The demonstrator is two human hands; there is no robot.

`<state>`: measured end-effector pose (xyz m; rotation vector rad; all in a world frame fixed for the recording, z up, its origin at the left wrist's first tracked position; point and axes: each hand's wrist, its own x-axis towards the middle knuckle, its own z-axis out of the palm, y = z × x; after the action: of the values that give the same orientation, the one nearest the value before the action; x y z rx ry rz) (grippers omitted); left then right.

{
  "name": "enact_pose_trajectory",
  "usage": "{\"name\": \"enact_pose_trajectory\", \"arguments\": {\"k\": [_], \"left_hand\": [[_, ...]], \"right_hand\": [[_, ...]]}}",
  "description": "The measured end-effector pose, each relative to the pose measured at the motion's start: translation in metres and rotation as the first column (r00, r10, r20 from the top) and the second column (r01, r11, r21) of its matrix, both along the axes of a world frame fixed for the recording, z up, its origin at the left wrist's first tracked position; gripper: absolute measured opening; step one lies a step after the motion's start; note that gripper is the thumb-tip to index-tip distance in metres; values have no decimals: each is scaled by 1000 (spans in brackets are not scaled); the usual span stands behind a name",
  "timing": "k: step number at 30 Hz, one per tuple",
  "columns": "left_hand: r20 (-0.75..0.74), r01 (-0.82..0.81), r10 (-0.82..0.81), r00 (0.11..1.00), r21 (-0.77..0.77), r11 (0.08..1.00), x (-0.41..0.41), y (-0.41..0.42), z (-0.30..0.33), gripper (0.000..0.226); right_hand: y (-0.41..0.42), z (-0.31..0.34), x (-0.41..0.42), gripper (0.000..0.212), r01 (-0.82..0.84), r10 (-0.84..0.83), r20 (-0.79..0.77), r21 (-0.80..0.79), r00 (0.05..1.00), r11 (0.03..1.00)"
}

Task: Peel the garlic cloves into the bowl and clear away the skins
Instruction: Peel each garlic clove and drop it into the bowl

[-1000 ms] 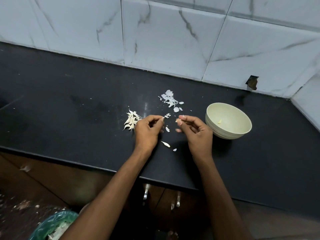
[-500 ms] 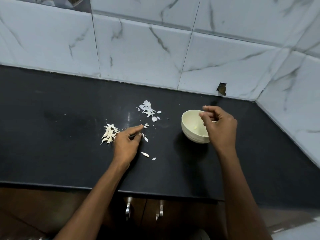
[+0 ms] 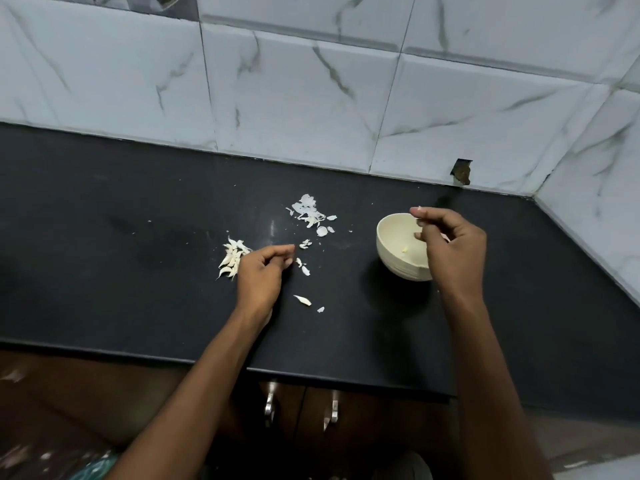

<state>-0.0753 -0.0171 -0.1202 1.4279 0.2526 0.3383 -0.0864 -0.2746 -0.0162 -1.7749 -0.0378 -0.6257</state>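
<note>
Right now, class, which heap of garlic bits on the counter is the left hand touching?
The heap of unpeeled cloves, just behind the left hand. The papery skins lie farther back, nearer the wall, untouched.

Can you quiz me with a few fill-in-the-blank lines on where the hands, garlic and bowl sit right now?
1. The right hand hovers over the round cream ____.
2. The pile of unpeeled white garlic cloves lies beside the ____ hand.
3. Loose papery white skins lie scattered on the ____ countertop.
4. The cream bowl stands to the ____ of the skins.

Missing words: bowl; left; black; right
</note>
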Motion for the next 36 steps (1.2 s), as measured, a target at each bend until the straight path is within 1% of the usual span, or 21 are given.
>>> {"name": "enact_pose_trajectory", "arguments": {"k": [2,4,6,7,9,10,11,13,15,16,17,19,20,21,22,23,24,27,32,36], "left_hand": [[-5,-14,13,1000,-60,998,0,0,3,33],[-5,-29,28,1000,-106,994,-2,0,6,33],[3,-32,33,999,-154,988,-3,-1,10,32],[9,-27,29,1000,-179,983,-4,-1,11,31],[18,-14,18,1000,-207,978,-5,0,12,30],[21,-8,13,1000,-212,977,-6,0,12,29],[24,-1,6,1000,-212,977,-6,1,12,28],[31,14,-8,999,-204,979,-6,1,11,25],[37,21,-14,999,-195,981,-6,1,11,22],[44,25,-17,999,-197,980,-7,1,11,20],[56,31,-21,998,-198,980,-7,1,11,18],[90,47,-32,995,-169,984,-9,1,12,11],[105,54,-39,994,-138,989,-10,1,13,9],[114,63,-51,992,-103,993,-11,1,14,10],[118,77,-68,991,-74,994,-11,1,14,10],[119,92,-86,989,-49,995,-12,1,13,9],[120,106,-102,987,-29,994,-12,0,11,7],[117,125,-125,985,6,992,-12,1,11,8],[117,152,-149,982,-17,988,-14,2,13,11],[106,137,-136,985,6,991,-16,1,14,13]], "right_hand": [[20,-7,-9,29,-78,78,-9,-13,997,997],[44,-20,-18,19,-214,210,-61,-66,976,975],[67,-38,-23,12,-346,325,-144,-160,935,925],[76,-48,-25,12,-399,359,-198,-221,912,890],[90,-63,-27,24,-464,355,-325,-374,877,803],[95,-70,-26,29,-468,316,-372,-455,873,758],[99,-73,-25,29,-460,276,-394,-518,877,721],[101,-76,-22,19,-441,244,-390,-571,888,692],[100,-76,-17,12,-451,244,-403,-569,882,687],[100,-75,-13,11,-461,263,-406,-530,875,712],[100,-73,-10,10,-469,302,-396,-446,867,762],[102,-68,-2,5,-470,403,-324,-162,856,868],[103,-67,4,5,-460,440,-278,-5,854,888],[105,-66,8,9,-447,465,-241,127,852,885],[105,-67,12,15,-439,484,-218,227,847,870],[106,-70,16,21,-435,501,-212,294,839,851],[107,-73,19,23,-438,517,-216,327,828,838],[111,-78,22,18,-475,563,-223,346,796,809],[108,-78,21,22,-443,593,-167,515,788,734],[109,-79,17,22,-431,580,-160,522,799,736]]}}
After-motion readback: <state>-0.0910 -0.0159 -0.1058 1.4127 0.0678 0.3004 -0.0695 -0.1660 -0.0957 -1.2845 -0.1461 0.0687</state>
